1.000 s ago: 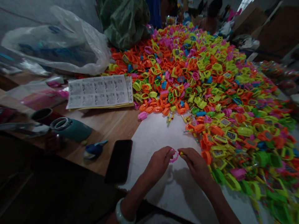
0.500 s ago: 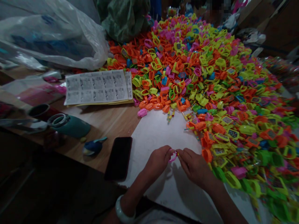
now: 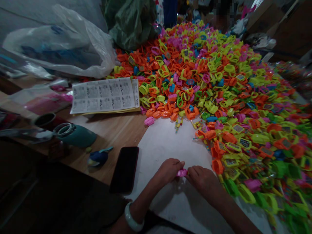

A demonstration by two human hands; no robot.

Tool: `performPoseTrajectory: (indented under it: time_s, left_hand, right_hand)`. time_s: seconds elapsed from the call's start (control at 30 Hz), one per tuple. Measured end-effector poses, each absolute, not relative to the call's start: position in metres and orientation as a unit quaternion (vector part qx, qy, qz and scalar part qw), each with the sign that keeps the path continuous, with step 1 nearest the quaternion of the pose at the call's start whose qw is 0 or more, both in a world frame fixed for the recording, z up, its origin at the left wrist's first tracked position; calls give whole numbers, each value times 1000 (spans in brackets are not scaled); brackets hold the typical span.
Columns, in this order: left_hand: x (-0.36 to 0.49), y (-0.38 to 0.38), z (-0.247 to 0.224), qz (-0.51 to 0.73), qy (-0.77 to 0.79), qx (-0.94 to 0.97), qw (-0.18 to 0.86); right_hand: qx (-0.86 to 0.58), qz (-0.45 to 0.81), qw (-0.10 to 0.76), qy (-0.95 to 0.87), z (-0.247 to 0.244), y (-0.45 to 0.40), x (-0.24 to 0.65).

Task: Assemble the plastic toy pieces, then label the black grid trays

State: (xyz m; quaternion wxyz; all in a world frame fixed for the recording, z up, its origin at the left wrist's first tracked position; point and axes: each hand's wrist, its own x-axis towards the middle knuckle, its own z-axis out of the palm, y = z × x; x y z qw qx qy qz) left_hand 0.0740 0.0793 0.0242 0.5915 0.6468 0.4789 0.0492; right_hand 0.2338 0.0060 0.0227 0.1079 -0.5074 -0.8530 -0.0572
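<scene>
My left hand and my right hand meet over a white sheet near the table's front edge. Both pinch one small pink plastic toy watch between their fingertips. A white bangle circles my left wrist. Just right of my right hand begins a huge heap of plastic toy watches in orange, yellow, green, pink and blue, spreading to the far end of the table.
A black phone lies left of my hands. A printed paper sheet, a teal bottle on its side, a blue tool, a clear plastic bag and a green bag occupy the left and back.
My hands have drawn slightly toward me and lower over the white sheet, closing tighter together on the pink watch. The view shifted a little.
</scene>
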Motion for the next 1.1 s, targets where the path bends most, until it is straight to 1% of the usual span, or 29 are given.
performPoseTrajectory:
  time_s: [0.07, 0.1, 0.13, 0.2, 0.23, 0.3, 0.33, 0.4, 0.47, 0.5, 0.53, 0.57, 0.67, 0.77, 0.97, 1.1]
  left_hand:
    - [75, 92, 32, 58, 469, 667, 576]
    - [73, 103, 38, 84, 483, 687, 536]
    - [70, 117, 44, 121, 510, 705, 478]
    - [60, 150, 56, 209, 599, 712, 300]
    - [53, 168, 60, 234, 640, 689, 246]
    - [40, 202, 64, 257, 698, 643, 183]
    - [36, 215, 64, 255, 719, 624, 172]
    - [31, 233, 59, 240, 744, 602, 165]
    - [32, 239, 50, 220, 748, 602, 169]
    - [35, 237, 45, 212, 744, 610, 172]
    - [38, 234, 40, 204, 737, 620, 175]
    - [41, 229, 35, 197, 730, 629, 178]
    - [46, 212, 24, 182, 714, 649, 188]
    - [42, 196, 18, 178, 701, 664, 188]
    - [31, 171, 17, 164, 648, 712, 216]
    - [33, 162, 18, 182, 637, 707, 245]
  right_hand:
    - [-530, -66, 118, -837, 28, 4, 251]
    - [-548, -85, 128, -822, 34, 2, 265]
    - [-565, -111, 140, -805, 43, -1, 282]
    - [-639, -180, 162, -730, 64, -9, 321]
    - [-664, -198, 162, -703, 75, -13, 339]
    - [-695, -224, 170, -662, 92, -16, 365]
    - [-704, -227, 181, -648, 96, -14, 370]
    - [-724, -199, 219, -623, 96, 1, 361]
    - [-744, -104, 254, -609, 86, 33, 329]
    - [-738, -36, 262, -621, 79, 54, 309]
    - [-745, 26, 247, -619, 70, 78, 287]
    - [-751, 75, 207, -622, 62, 101, 265]
    - [-768, 100, 173, -608, 38, 163, 213]
    - [-796, 107, 145, -578, 20, 191, 189]
    - [-775, 129, 79, -614, 7, 177, 206]
    - [-755, 94, 70, -645, 16, 188, 226]
